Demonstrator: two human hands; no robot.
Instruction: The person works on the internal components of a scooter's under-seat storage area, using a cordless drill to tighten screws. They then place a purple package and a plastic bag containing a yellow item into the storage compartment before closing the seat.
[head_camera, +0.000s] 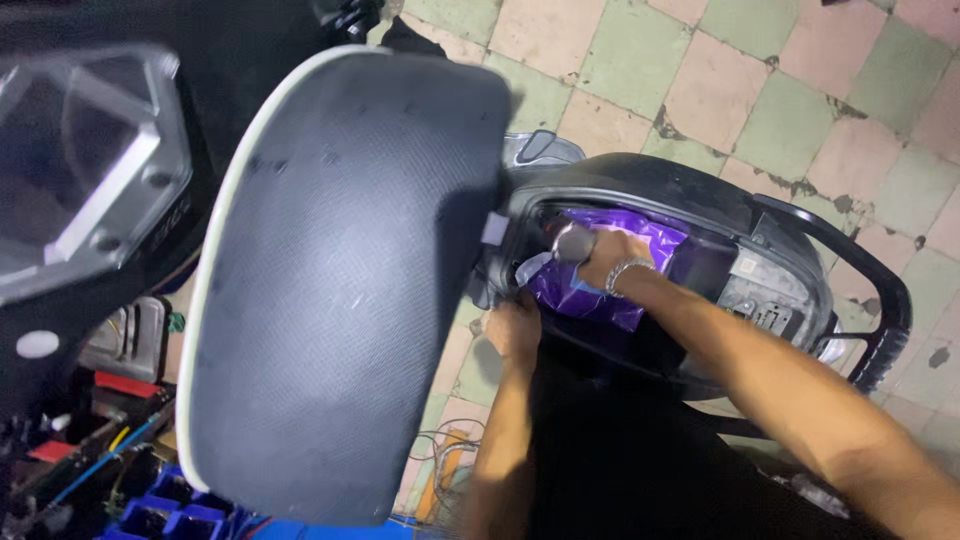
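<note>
While the raised black textured scooter seat (340, 290) stands open, we see the right hand (610, 262) closed on a grey-handled tool (572, 242) above the soft, light, crinkly purple plastic bag (600, 285) in the underseat compartment (640, 200), best pinched at a loose fold, the left hand (515, 328) gripping the compartment's edge.

Just one view here, head-mounted, looking steeply down over both forearms at a scooter's open storage bay (640, 270). Pretty close in, with the raised seat (340, 280) filling the left half of frame. Tiled floor (760, 90) across the top right.
</note>
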